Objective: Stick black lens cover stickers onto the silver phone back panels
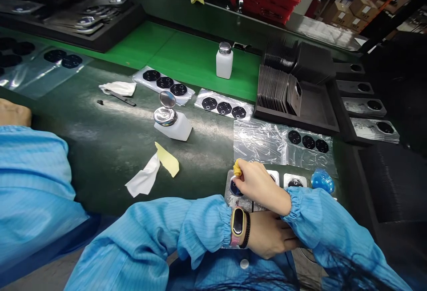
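My right hand is closed, with a small crumpled yellow piece pinched at its thumb and forefinger. It is above a silvery plate that carries a black round sticker. My left hand crosses beneath the right forearm, lying flat at the near edge of the plates with its fingers stretched to the right. Part of the plates is hidden under both hands. Another plate with a black disc lies to the right, beside a shiny blue ball-like object.
Sheets of black discs lie beyond my hands. A white pump bottle with its lid raised stands left, another bottle farther back. Black trays of plates are at right. Wipes and tweezers lie left; a co-worker's sleeve is near.
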### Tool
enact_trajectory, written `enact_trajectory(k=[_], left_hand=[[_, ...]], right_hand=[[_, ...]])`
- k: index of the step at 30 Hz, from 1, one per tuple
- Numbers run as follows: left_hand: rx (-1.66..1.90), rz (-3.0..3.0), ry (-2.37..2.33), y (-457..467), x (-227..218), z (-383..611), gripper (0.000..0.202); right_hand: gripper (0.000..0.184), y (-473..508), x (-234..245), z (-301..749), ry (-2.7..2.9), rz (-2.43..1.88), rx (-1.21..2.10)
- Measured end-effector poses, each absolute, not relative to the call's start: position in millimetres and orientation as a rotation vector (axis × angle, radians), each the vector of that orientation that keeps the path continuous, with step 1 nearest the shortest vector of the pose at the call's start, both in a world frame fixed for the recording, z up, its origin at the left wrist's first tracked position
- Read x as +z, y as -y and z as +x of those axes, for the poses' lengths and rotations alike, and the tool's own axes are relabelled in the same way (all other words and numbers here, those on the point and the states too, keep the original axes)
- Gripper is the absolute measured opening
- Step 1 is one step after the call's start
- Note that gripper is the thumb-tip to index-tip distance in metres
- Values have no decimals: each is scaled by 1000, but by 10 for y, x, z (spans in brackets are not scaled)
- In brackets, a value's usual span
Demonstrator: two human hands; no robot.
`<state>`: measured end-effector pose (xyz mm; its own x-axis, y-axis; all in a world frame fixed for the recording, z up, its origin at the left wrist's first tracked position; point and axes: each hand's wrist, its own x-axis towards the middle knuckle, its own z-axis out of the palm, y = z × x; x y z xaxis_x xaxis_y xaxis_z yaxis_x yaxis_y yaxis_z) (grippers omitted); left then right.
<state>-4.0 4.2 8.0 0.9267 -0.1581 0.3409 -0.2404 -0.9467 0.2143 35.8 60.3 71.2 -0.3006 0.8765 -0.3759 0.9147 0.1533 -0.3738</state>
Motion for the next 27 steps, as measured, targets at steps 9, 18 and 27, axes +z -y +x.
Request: enact_trajectory(k=[9,18,27], left_hand=[[383,2874,239,-44,84,-90,36],[471,2843,271,-72,19,-154,36],[345,2795,345,-174,5,-246,38]], right_hand=[[24,-912,753,394,-2311,1856,-1009],[15,-842,821,1020,-2302,2412,-1649],[30,-22,668,2177,-1879,3236,-856]])
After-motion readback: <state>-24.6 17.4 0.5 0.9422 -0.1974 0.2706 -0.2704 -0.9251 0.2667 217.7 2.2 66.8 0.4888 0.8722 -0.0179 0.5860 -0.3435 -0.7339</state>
